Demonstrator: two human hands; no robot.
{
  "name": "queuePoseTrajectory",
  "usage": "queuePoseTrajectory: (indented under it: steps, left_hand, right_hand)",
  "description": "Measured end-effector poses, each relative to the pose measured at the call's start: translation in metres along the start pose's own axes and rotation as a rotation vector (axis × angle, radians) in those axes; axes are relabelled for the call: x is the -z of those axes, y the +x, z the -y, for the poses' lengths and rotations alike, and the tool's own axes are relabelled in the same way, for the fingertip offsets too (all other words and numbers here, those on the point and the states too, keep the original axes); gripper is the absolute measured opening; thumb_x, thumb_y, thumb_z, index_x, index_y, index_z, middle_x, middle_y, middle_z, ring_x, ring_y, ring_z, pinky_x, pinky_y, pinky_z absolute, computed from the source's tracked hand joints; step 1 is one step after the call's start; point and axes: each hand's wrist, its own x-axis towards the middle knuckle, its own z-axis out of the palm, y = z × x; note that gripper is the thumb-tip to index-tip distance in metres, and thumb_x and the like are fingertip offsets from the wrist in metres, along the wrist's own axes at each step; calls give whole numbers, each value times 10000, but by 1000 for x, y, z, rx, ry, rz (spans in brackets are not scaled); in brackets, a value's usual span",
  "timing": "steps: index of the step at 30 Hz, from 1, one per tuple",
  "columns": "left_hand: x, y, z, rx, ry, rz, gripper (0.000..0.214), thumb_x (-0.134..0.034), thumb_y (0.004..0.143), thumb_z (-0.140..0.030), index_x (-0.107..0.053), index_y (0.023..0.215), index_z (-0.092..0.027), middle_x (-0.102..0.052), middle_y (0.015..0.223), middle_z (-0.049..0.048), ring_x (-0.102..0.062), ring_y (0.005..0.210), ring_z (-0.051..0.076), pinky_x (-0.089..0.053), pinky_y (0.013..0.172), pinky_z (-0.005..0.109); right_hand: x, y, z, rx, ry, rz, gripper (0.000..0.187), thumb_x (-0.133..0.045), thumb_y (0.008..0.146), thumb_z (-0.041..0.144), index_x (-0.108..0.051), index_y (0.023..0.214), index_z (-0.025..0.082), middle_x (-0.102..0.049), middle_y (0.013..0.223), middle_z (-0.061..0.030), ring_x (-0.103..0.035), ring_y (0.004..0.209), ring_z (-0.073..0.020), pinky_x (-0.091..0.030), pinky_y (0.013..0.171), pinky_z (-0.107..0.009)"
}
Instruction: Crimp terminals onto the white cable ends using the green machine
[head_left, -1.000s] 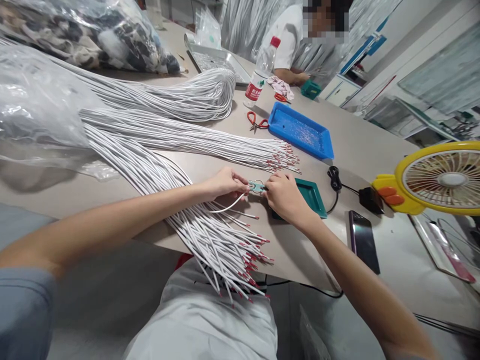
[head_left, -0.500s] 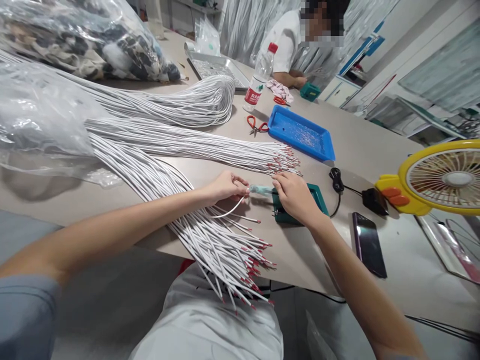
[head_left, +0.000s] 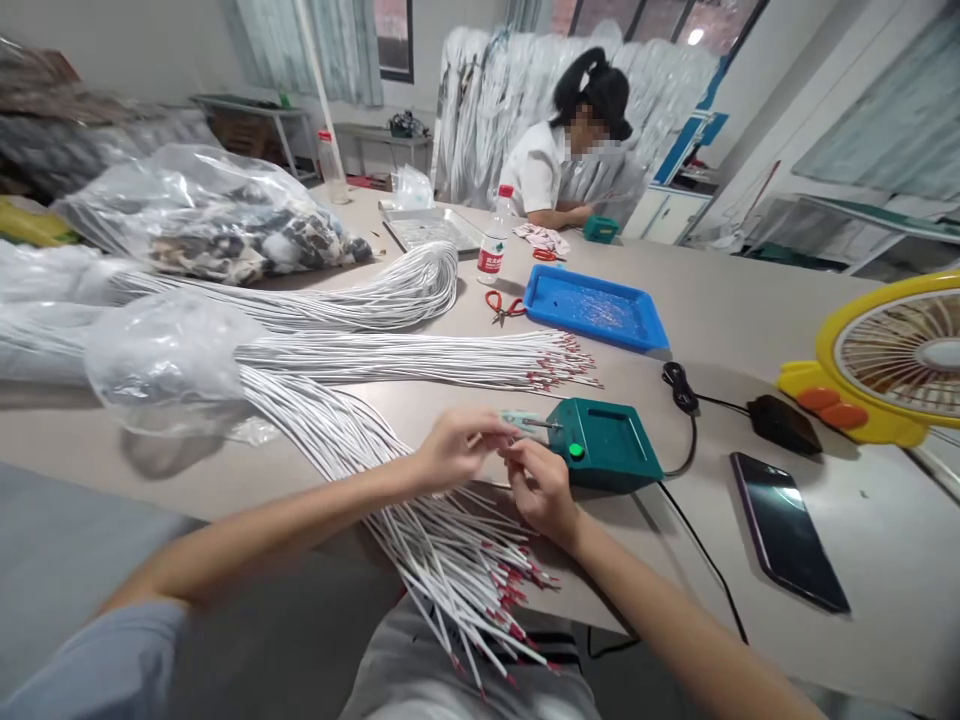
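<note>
My left hand point(head_left: 454, 450) and my right hand point(head_left: 538, 482) meet just in front of a small green box device point(head_left: 604, 445). Both pinch at something thin between them, apparently a white wire end, though blur hides it. A pale clip-like piece point(head_left: 521, 420) pokes out of the box toward my hands. Beneath my hands a bundle of white wires with red tips point(head_left: 457, 560) fans over the table's near edge. A second bundle point(head_left: 420, 358) lies behind, red ends pointing right.
A blue tray point(head_left: 596, 308), red-handled scissors point(head_left: 501, 305) and a bottle point(head_left: 492, 250) sit farther back. A phone point(head_left: 787, 528), a black plug point(head_left: 784, 422) and a yellow fan point(head_left: 892, 360) are to the right. Plastic bags point(head_left: 169, 360) lie left. Another person sits across the table.
The camera tilted up, showing more of the room. My right hand left the green box and came back toward me to meet my left hand.
</note>
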Motion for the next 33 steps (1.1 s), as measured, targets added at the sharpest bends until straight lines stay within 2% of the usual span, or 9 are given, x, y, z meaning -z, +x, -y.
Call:
queuePoseTrajectory:
  steps: [4,6,9,13,15,20,23,28,33]
  left_hand:
    - [-18,-16,-36,-514,318,230,204,-453,795,-56,-635,874,-103,-641,767,91,-556,672,129,-431,585,227]
    - [-23,-23,-45,-658,501,290,179,-464,797,-66,-626,860,-106,-617,708,66,-508,584,121,-378,502,235]
    - [-22,-30,-45,-746,720,380,177,-443,855,-97,-617,885,-109,-575,660,35,-443,507,113,-320,452,258]
    - [-18,-35,-40,-746,908,563,221,-385,909,-125,-605,933,-124,-574,703,48,-466,547,128,-340,503,270]
    - [-18,-35,-39,-697,919,600,228,-376,915,-134,-602,946,-141,-592,739,58,-496,595,137,-361,546,263]
    - [-15,-29,-47,-484,817,581,256,-393,868,-68,-605,972,-166,-638,885,87,-552,706,134,-408,639,232]
    - [-13,-27,-56,-424,819,552,282,-387,849,-50,-619,981,-142,-648,928,120,-573,747,140,-433,657,231]
    - [-16,-33,-71,-422,847,494,269,-392,887,-150,-660,890,-143,-662,823,103,-588,698,126,-442,610,218]
    - [-24,-38,-73,-471,702,460,195,-458,894,-180,-650,894,-142,-666,782,88,-599,700,112,-454,678,203]
  right_hand:
    - [2,-1,-5,34,26,58,154,-444,853,196,-596,864,176,-536,640,-14,-506,569,-131,-410,519,-245]
    - [1,-2,-6,43,36,84,177,-436,851,161,-606,898,179,-544,640,-7,-502,566,-123,-401,525,-236]
    - [-1,-3,-7,42,37,102,198,-443,836,126,-621,902,184,-573,667,-12,-518,590,-121,-409,558,-233]
    - [-3,-3,-10,10,24,92,230,-423,833,114,-630,916,170,-609,729,-33,-546,622,-126,-431,590,-237]
    - [-1,-2,-10,4,21,99,232,-420,828,109,-631,912,157,-620,746,-44,-562,644,-135,-442,608,-246]
    - [5,2,-7,41,43,166,218,-478,749,92,-634,890,147,-629,703,-36,-563,603,-141,-436,573,-243]
    - [6,3,-5,61,67,193,215,-513,722,108,-637,893,143,-653,746,-56,-597,667,-161,-451,602,-250]
    - [7,3,-1,40,73,177,212,-492,748,116,-645,893,142,-660,729,-53,-594,651,-154,-457,605,-251]
    - [2,2,-3,1,55,145,228,-450,791,102,-656,878,148,-678,742,-55,-611,660,-150,-477,628,-256]
